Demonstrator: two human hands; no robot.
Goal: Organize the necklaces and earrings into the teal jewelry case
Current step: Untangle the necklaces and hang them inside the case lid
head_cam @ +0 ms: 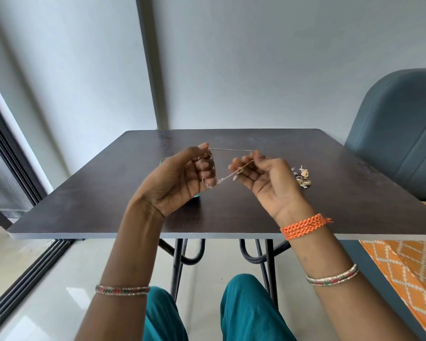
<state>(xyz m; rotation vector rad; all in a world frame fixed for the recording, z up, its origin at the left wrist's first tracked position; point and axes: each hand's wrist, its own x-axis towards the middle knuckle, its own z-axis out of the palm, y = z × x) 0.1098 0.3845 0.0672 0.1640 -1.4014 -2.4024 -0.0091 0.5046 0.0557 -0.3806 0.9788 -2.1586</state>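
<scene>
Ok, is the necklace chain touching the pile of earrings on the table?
Apart. The head view shows the chain held between both hands above the table, with the right hand between it and the earrings.

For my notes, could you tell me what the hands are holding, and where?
A thin necklace chain, stretched between both: the left hand pinches one end, the right hand the other.

Bare forearms [123, 242], sleeveless here. Beaded bangle [122, 290] lower left; matching bangle [332, 278] lower right, below a braided orange wristband [304, 225]. Teal trousers [249, 313] at bottom centre.
</scene>
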